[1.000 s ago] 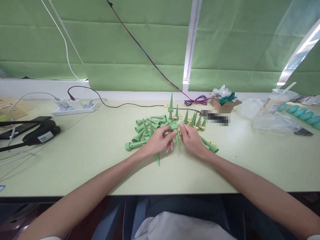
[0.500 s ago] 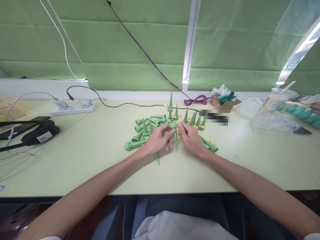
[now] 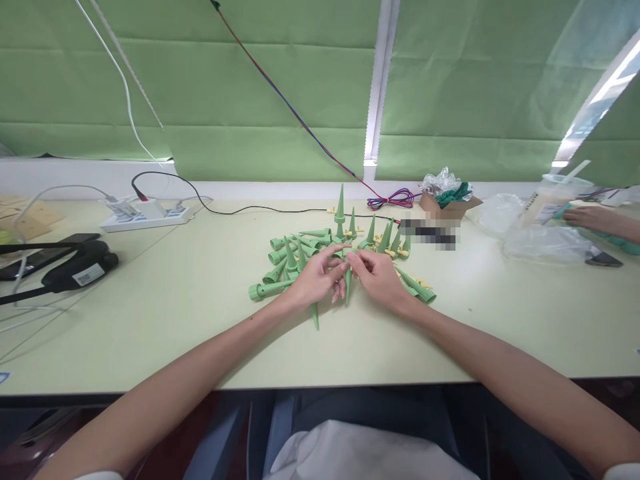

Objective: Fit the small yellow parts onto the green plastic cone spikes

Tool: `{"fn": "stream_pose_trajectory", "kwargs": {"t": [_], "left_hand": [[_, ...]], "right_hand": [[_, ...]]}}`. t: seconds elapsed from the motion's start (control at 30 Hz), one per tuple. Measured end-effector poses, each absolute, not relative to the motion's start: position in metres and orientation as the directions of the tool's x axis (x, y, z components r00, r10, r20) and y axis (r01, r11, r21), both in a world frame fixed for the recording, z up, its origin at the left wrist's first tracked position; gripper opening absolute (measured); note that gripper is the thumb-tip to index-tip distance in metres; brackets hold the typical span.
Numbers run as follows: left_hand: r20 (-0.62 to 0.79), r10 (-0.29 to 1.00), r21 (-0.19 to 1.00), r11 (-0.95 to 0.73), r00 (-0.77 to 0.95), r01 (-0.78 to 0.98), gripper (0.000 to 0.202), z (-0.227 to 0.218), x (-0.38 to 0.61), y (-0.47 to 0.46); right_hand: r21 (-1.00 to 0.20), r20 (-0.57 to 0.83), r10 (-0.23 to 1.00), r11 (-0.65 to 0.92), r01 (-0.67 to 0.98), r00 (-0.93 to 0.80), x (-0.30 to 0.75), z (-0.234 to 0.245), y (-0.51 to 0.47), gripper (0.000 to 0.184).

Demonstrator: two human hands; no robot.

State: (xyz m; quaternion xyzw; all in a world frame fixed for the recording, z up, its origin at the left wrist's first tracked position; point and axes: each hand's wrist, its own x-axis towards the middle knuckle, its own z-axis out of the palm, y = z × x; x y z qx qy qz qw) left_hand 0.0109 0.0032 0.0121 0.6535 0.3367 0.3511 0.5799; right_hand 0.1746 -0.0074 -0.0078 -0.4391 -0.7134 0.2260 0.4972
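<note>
Between my two hands a green plastic plant watering spike (image 3: 348,292) points downward, its upper part mostly hidden by fingers. My left hand (image 3: 320,275) grips the spike with the thumb, index finger stretched over the top. My right hand (image 3: 379,272) is closed in a pinch against the same spike from the right; whether a small part is in that pinch is hidden. Around them lie several green spikes (image 3: 273,289), some on their sides at left. Others stand tip up, such as the tall spike (image 3: 341,210) behind. Small yellow valves (image 3: 403,253) sit at the right of the pile.
At left are a power strip (image 3: 150,219) and a black strapped device (image 3: 80,263). Behind right, a carton (image 3: 447,212) stands near coiled wires (image 3: 395,200). Farther right are a drink cup (image 3: 547,203), plastic bags (image 3: 547,245) and another person's hand (image 3: 590,217).
The held spike has turned and dropped slightly, its collar now covered by fingers. My right hand has shifted a little left. The other person's hand has reached in at the far right.
</note>
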Motion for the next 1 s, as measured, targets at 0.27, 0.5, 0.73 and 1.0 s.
{"fn": "stream_pose_trajectory", "kwargs": {"t": [0.27,0.5,0.73,1.0], "left_hand": [[0.068,0.832,0.991,-0.118,0.550,0.057,0.052,0.008,0.012,0.005],[0.080,0.834,0.990,-0.128,0.547,0.050,0.051,0.007,0.013,0.004],[0.094,0.841,0.989,-0.142,0.533,0.049,0.051,0.005,0.015,0.004],[0.104,0.839,0.988,-0.150,0.534,0.042,0.051,0.000,0.013,0.007]], "right_hand": [[-0.808,0.469,0.873,0.484,0.336,-0.129,0.171,-0.007,-0.009,0.050],[-0.846,0.412,0.899,0.437,0.306,-0.148,0.171,-0.005,-0.011,0.052],[-0.842,0.410,0.900,0.435,0.318,-0.145,0.171,-0.007,-0.011,0.053],[-0.833,0.418,0.897,0.443,0.332,-0.147,0.171,-0.007,-0.010,0.054]]}}
